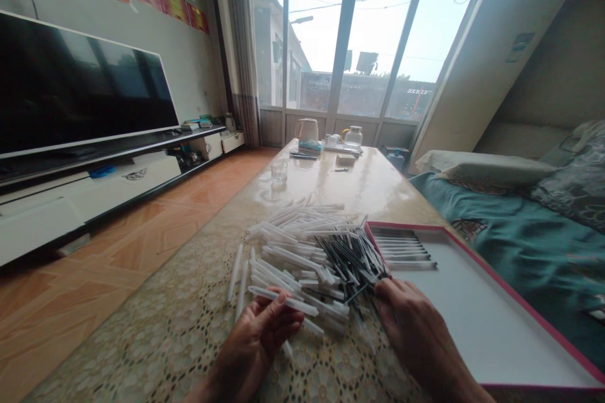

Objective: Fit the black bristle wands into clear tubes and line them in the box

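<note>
My left hand (pixel 265 327) is closed around a translucent white pen barrel (pixel 283 301), held between thumb and fingers above the table. Beside it a loose pile of similar white barrels (pixel 283 271) spreads over the patterned tablecloth. Dark, thin pen refills (pixel 345 255) lie heaped at the right of that pile. My right hand (pixel 411 321) reaches to the near end of the refills, its fingers pinched together. What sits in that pinch is hidden. Right of the refills, a shallow white tray with a pink rim (pixel 472 242) holds a row of pens (pixel 406 249).
A clear glass (pixel 278 173) stands beyond the barrels. Farther back are a beige kettle (pixel 308 131), a glass jug (pixel 353 137) and a small box (pixel 346 158). A sofa with a teal cover (pixel 510 233) runs along the right, a television (pixel 85 88) at left.
</note>
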`<state>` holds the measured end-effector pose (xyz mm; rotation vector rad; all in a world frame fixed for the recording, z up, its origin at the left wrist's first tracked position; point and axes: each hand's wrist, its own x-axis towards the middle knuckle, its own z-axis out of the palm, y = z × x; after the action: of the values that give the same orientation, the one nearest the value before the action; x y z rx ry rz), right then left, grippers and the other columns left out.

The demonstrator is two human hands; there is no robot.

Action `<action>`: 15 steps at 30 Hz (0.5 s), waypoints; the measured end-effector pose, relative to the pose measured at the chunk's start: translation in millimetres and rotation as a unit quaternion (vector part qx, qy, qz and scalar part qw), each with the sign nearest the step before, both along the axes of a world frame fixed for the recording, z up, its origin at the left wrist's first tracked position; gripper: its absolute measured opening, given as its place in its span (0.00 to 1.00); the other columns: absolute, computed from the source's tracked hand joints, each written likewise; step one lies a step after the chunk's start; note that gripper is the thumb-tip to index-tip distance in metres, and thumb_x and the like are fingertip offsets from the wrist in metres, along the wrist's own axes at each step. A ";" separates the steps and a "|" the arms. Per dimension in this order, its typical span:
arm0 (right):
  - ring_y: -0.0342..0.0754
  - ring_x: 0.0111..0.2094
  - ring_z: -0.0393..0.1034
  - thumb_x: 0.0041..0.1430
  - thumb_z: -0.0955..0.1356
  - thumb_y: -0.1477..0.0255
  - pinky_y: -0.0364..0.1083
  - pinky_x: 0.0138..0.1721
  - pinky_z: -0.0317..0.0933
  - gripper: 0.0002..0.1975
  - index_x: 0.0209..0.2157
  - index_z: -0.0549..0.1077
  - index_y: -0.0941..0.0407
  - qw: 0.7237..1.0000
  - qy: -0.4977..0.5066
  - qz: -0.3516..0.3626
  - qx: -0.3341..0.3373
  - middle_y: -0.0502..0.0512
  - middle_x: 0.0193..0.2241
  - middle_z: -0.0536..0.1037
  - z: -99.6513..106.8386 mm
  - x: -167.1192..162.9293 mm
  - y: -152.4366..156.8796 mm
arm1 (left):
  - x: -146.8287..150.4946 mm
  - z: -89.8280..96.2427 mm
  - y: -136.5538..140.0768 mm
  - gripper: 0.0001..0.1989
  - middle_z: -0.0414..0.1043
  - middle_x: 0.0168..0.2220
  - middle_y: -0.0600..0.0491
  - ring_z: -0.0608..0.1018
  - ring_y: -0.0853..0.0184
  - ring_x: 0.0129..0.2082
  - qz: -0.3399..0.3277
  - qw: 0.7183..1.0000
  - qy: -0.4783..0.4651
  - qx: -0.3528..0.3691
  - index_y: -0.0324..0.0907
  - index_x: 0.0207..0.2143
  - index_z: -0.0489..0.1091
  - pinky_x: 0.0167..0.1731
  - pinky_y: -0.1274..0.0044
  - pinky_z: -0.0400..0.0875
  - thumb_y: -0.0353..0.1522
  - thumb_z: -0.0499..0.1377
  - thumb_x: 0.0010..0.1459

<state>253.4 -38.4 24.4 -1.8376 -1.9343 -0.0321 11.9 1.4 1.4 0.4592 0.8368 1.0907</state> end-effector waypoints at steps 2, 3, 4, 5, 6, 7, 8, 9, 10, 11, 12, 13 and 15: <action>0.46 0.26 0.66 0.58 0.62 0.74 0.43 0.28 0.58 0.05 0.31 0.68 0.55 0.985 0.160 0.054 -0.022 0.50 0.24 0.72 4.4 -15.4 -1.5 | 0.1 0.8 -1.6 0.06 0.79 0.25 0.51 0.81 0.65 0.26 -0.015 1.000 -0.008 0.011 0.38 0.32 0.70 0.29 0.77 0.76 0.24 0.64 0.51; 0.45 0.26 0.66 0.58 0.62 0.73 0.42 0.27 0.59 0.04 0.32 0.68 0.55 0.968 0.236 0.074 -0.031 0.49 0.24 0.72 5.5 -24.2 -2.4 | 0.1 1.2 -2.4 0.07 0.79 0.25 0.52 0.81 0.66 0.26 -0.022 1.000 -0.011 0.017 0.38 0.31 0.70 0.29 0.77 0.76 0.24 0.65 0.50; 0.44 0.26 0.67 0.58 0.63 0.71 0.41 0.27 0.60 0.04 0.32 0.68 0.55 0.951 0.296 0.087 -0.037 0.49 0.24 0.72 5.8 -33.1 -3.4 | 0.0 1.5 -3.2 0.07 0.78 0.25 0.52 0.81 0.66 0.26 -0.028 0.999 -0.014 0.023 0.39 0.31 0.71 0.29 0.77 0.76 0.24 0.66 0.49; 0.44 0.26 0.67 0.58 0.63 0.70 0.41 0.27 0.61 0.05 0.31 0.69 0.55 0.935 0.339 0.096 -0.041 0.49 0.25 0.72 5.2 -41.4 -4.4 | 0.1 1.9 -3.9 0.07 0.78 0.25 0.53 0.81 0.66 0.27 -0.031 0.999 -0.016 0.026 0.39 0.30 0.71 0.30 0.77 0.76 0.24 0.66 0.49; 0.44 0.27 0.68 0.57 0.64 0.69 0.41 0.28 0.61 0.05 0.31 0.69 0.56 0.923 0.370 0.099 -0.044 0.49 0.25 0.72 4.0 -48.8 -5.2 | 0.2 2.3 -4.5 0.07 0.78 0.25 0.53 0.81 0.66 0.27 -0.032 0.999 -0.016 0.027 0.39 0.30 0.72 0.30 0.77 0.76 0.24 0.67 0.48; 0.44 0.27 0.68 0.57 0.65 0.68 0.41 0.28 0.61 0.06 0.30 0.69 0.56 0.913 0.392 0.100 -0.047 0.50 0.25 0.72 2.4 -54.9 -5.8 | 0.3 2.7 -4.9 0.07 0.78 0.26 0.53 0.81 0.66 0.27 -0.031 0.999 -0.014 0.024 0.39 0.30 0.72 0.30 0.77 0.76 0.25 0.67 0.47; 0.44 0.27 0.67 0.56 0.65 0.67 0.40 0.27 0.62 0.07 0.30 0.70 0.57 0.906 0.409 0.099 -0.049 0.50 0.25 0.72 0.6 -59.6 -6.3 | 0.5 3.2 -5.1 0.07 0.78 0.26 0.53 0.81 0.66 0.27 -0.029 0.999 -0.012 0.022 0.39 0.30 0.73 0.31 0.77 0.76 0.25 0.67 0.47; 0.44 0.26 0.67 0.56 0.66 0.67 0.40 0.27 0.62 0.08 0.29 0.70 0.57 0.899 0.423 0.098 -0.050 0.50 0.24 0.72 -1.2 -62.9 -6.5 | 0.7 3.8 -5.3 0.08 0.78 0.26 0.54 0.81 0.66 0.27 -0.029 0.999 -0.010 0.020 0.39 0.29 0.73 0.31 0.77 0.76 0.25 0.68 0.46; 0.43 0.26 0.67 0.56 0.66 0.66 0.40 0.27 0.62 0.08 0.29 0.70 0.57 0.894 0.436 0.098 -0.049 0.49 0.24 0.72 -2.8 -65.1 -6.5 | 0.9 4.3 -5.4 0.08 0.78 0.26 0.53 0.80 0.66 0.27 -0.030 0.999 -0.008 0.019 0.39 0.29 0.73 0.31 0.77 0.76 0.25 0.68 0.46; 0.43 0.25 0.66 0.56 0.67 0.65 0.40 0.27 0.62 0.09 0.29 0.70 0.57 0.889 0.445 0.099 -0.047 0.49 0.23 0.71 -4.2 -66.5 -6.4 | 1.0 4.8 -5.4 0.08 0.78 0.26 0.53 0.80 0.66 0.27 -0.033 0.999 -0.007 0.020 0.38 0.29 0.73 0.31 0.77 0.76 0.25 0.68 0.45; 0.43 0.25 0.66 0.56 0.67 0.65 0.39 0.26 0.62 0.09 0.29 0.70 0.57 0.885 0.453 0.101 -0.046 0.49 0.23 0.71 -5.4 -67.2 -6.2 | 1.1 5.1 -5.4 0.07 0.78 0.26 0.53 0.80 0.66 0.27 -0.037 0.999 -0.006 0.022 0.38 0.28 0.73 0.31 0.77 0.75 0.25 0.68 0.45; 0.42 0.24 0.65 0.56 0.67 0.65 0.39 0.26 0.62 0.09 0.29 0.70 0.57 0.883 0.457 0.104 -0.044 0.49 0.23 0.71 -6.4 -67.5 -6.0 | 1.0 5.3 -5.4 0.07 0.78 0.26 0.53 0.80 0.66 0.27 -0.041 0.999 -0.007 0.024 0.38 0.28 0.73 0.31 0.77 0.75 0.26 0.68 0.46; 0.42 0.23 0.65 0.56 0.67 0.65 0.40 0.25 0.62 0.09 0.29 0.70 0.57 0.883 0.455 0.106 -0.039 0.49 0.23 0.72 -7.8 -67.8 -5.7 | 1.0 4.9 -5.1 0.07 0.78 0.25 0.52 0.80 0.66 0.27 -0.045 0.999 -0.010 0.028 0.38 0.28 0.73 0.30 0.77 0.75 0.26 0.68 0.46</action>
<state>185.7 -44.1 16.6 -1.2826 -1.4197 0.8376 12.9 -3.7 6.3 0.5274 0.7625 1.0350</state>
